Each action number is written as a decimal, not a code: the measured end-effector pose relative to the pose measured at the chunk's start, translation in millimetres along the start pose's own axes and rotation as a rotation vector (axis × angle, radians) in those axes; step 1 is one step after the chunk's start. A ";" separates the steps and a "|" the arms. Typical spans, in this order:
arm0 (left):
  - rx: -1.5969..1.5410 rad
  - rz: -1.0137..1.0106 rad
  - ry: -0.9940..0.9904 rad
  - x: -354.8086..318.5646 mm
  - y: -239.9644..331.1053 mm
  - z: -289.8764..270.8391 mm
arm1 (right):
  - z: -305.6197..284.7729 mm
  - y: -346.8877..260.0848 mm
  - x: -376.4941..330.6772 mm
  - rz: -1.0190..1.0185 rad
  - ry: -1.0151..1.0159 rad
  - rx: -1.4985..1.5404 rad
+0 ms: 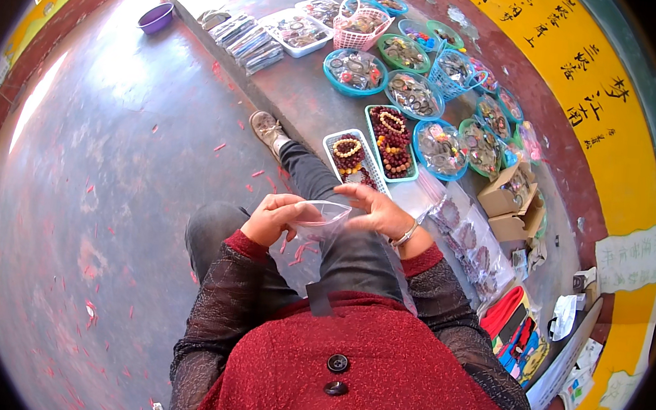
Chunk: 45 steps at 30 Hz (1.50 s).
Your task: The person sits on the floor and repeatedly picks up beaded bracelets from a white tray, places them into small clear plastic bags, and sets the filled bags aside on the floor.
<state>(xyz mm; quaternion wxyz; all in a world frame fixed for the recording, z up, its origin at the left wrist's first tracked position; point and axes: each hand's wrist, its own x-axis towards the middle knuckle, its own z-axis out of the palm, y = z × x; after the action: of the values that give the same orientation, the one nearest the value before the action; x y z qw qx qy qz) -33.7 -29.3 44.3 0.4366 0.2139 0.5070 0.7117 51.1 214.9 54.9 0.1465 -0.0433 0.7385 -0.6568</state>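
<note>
Head: L hand (pixel 273 216) pinches clr bag (pixel 324 219) — R hand (pixel 383 212) half-open @rim.

Clear plastic bag (pixel 325 219): mouth parted; the clock's centre for every direction here.
Left hand (pixel 274 218): at 9 o'clock, fingers curled on the bag's edge.
Right hand (pixel 383 214): at 3 o'clock, fingers spread at the opposite edge, grip unclear.
White basket (pixel 375 165): 1 o'clock, holding beaded bracelets.
Pale green basket (pixel 401 178): just beyond it, between 1 and 2, holding more.
Pink basket (pixel 352 40): 12 o'clock, filled.
Cardboard boxes (pixel 506 227): 3 o'clock.
Purple basin (pixel 156 20): between 10 and 11, well apart.
Shoe (pixel 268 129): 11 o'clock.
</note>
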 end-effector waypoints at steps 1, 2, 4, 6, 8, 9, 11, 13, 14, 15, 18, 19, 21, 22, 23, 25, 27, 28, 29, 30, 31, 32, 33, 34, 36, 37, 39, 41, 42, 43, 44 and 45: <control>-0.096 0.000 -0.042 -1.4 0.7 -1.0 | 4.5 1.3 -2.3 0.013 -0.062 0.115; -0.201 -0.034 -0.006 -0.7 -0.7 -0.5 | 11.9 2.5 -4.5 0.026 -0.124 0.230; -0.298 -0.047 -0.028 0.1 -0.3 -0.3 | 27.7 1.5 -7.8 0.079 -0.196 0.461; -0.378 -0.034 -0.007 1.7 -3.8 -0.9 | 28.1 19.6 -5.4 0.097 -0.229 0.396; -0.436 0.006 0.058 5.3 -8.2 -2.0 | 35.6 24.1 -3.4 0.090 -0.179 0.423; -0.484 0.014 0.138 6.6 -9.4 -1.2 | 37.4 23.9 -3.4 0.100 -0.151 0.433; -0.576 0.030 0.297 9.3 -1.2 8.0 | 38.5 21.7 -2.4 0.117 -0.094 0.452; -0.478 0.086 0.203 13.4 -12.2 -0.2 | 38.8 13.3 -2.4 0.116 -0.001 0.552; -0.427 0.038 0.250 13.3 -10.0 2.6 | 38.4 10.3 -2.5 0.114 0.046 0.601; -0.376 -0.009 0.296 14.2 -8.2 4.1 | 37.6 11.4 -2.3 0.094 0.092 0.640; -0.315 -0.082 0.152 15.4 -10.3 6.1 | 34.7 10.7 -1.8 0.048 0.190 0.717; -0.274 -0.093 0.108 11.8 -9.5 9.3 | 35.1 8.8 -1.2 0.055 0.197 0.716; -0.289 -0.128 0.091 11.0 -16.1 7.2 | 35.5 5.9 0.0 0.070 0.211 0.713; -0.254 -0.138 0.104 12.2 -19.2 7.4 | 35.4 6.7 -0.2 0.063 0.211 0.702; -0.219 -0.148 0.117 13.3 -20.8 7.3 | 35.2 8.5 -0.3 0.057 0.211 0.692; -0.208 -0.153 0.141 13.4 -20.7 7.7 | 34.5 11.0 -0.5 0.037 0.244 0.628; -0.178 -0.144 0.138 13.8 -20.3 8.6 | 33.6 13.2 -0.8 0.011 0.309 0.522; -0.171 -0.140 0.148 14.1 -18.8 10.6 | 31.7 18.5 -0.4 -0.002 0.328 0.445; -0.164 -0.135 0.158 14.3 -16.7 13.4 | 29.2 26.2 0.7 -0.015 0.346 0.367; -0.158 -0.131 0.168 14.7 -15.7 15.3 | 27.2 31.2 0.8 -0.027 0.364 0.289; -0.181 -0.110 0.193 14.0 -17.0 15.1 | 29.3 24.6 0.7 -0.009 0.388 0.376; -0.205 -0.089 0.218 13.5 -19.4 14.2 | 32.9 14.2 0.3 0.008 0.412 0.464; -0.228 -0.069 0.243 13.4 -21.8 12.9 | 34.9 8.3 0.2 0.026 0.435 0.552; -0.260 -0.030 0.214 14.4 -23.9 11.1 | 33.3 11.5 -0.6 0.048 0.420 0.564; -0.323 0.046 0.157 16.2 -27.6 6.2 | 29.8 21.2 -2.6 0.090 0.388 0.590; -0.329 0.049 0.156 16.1 -28.8 4.1 | 31.3 21.6 -3.6 0.091 0.381 0.539; -0.339 0.054 0.153 15.8 -29.8 1.4 | 35.3 22.5 -5.8 0.092 0.367 0.437; -0.403 0.075 0.104 13.4 -18.0 14.3 | 37.7 15.7 -7.5 0.080 0.362 0.444; -0.434 0.085 0.079 12.3 -12.9 19.6 | 38.7 10.4 -8.9 0.063 0.358 0.427; -0.439 0.075 0.068 11.7 -10.5 20.8 | 39.5 6.5 -9.5 0.045 0.354 0.411; -0.444 0.064 0.058 11.1 -8.7 21.7 | 40.0 4.8 -9.5 0.034 0.356 0.389; -0.450 0.054 0.049 10.7 -7.9 22.0 | 40.5 3.6 -9.4 0.022 0.357 0.367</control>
<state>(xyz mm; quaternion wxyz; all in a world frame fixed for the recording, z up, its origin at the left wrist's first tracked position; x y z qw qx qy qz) -19.7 -7.7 44.4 0.4418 0.1075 0.3401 0.8231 71.5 179.0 49.1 0.0263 0.1088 0.6216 -0.7753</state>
